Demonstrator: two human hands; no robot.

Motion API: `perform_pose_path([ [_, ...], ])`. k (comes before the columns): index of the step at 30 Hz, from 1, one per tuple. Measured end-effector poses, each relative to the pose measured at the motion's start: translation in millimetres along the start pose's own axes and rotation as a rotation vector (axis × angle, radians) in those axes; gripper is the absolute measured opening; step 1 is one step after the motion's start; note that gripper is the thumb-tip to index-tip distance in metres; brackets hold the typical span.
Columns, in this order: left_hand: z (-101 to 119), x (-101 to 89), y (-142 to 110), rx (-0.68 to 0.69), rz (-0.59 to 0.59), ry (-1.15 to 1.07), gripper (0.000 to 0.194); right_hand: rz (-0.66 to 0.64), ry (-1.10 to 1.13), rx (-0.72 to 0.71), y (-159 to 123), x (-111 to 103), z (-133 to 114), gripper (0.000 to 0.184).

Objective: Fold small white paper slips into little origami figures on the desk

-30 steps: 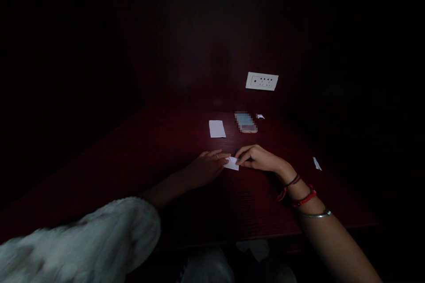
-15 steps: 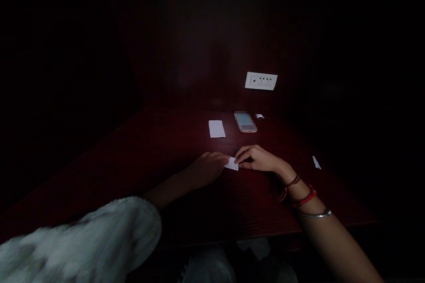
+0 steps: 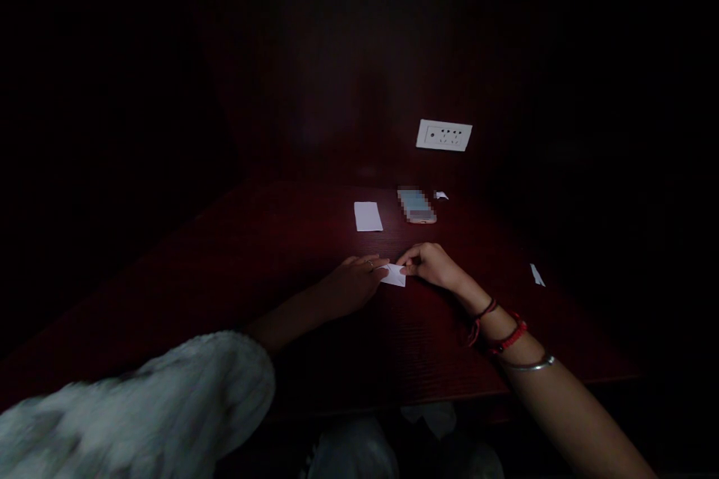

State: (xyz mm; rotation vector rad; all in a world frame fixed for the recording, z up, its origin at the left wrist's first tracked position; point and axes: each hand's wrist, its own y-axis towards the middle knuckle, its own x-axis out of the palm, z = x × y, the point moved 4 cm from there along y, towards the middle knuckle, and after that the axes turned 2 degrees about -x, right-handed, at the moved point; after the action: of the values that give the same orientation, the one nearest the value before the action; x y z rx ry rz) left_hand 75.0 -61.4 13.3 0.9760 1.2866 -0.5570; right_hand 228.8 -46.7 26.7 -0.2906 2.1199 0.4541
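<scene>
A small folded piece of white paper with crease lines lies on the dark red table, between my two hands. On its left edge press the fingers of my left hand, which wears a ring. My right hand pinches the paper's upper right edge between thumb and fingers. Beyond my hands a larger white sheet lies flat, apart from both of them.
A phone with a blurred-out screen lies behind my right hand, a paper scrap beside it. Farther right is a narrow paper strip. A white power socket sits on the dark back wall.
My right hand has shifted slightly, its fingers drawing closer together at the paper's upper right edge. My left hand stays on the left edge.
</scene>
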Motion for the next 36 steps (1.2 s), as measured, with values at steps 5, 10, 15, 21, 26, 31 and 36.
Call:
perform_pose_path([
  [5,0,-0.9,-1,0.004,-0.001,-0.023,0.028,-0.023,0.044,0.028,-1,0,1,0.014],
  [10,2,-1.7,-1,0.002,-0.026,-0.009,0.029,0.03,0.015,0.075,2,1,1,0.013],
  [15,2,-3.0,-1,-0.004,-0.021,0.004,0.029,0.048,0.002,0.13,4,4,-3,0.009],
  [21,2,-3.2,0,-0.008,-0.016,0.018,0.028,0.019,0.011,-0.037,1,3,-8,0.009],
  [26,2,-4.8,-2,-0.02,-0.015,0.023,0.027,-0.057,-0.121,-0.251,-4,-3,-12,0.018],
  [31,3,-5.2,-2,-0.02,-0.016,0.028,0.028,-0.138,-0.27,-0.287,-8,-7,-18,0.023],
  [36,2,-3.6,-2,-0.035,-0.01,0.036,0.028,-0.181,-0.421,-0.224,-11,-9,-25,0.028],
])
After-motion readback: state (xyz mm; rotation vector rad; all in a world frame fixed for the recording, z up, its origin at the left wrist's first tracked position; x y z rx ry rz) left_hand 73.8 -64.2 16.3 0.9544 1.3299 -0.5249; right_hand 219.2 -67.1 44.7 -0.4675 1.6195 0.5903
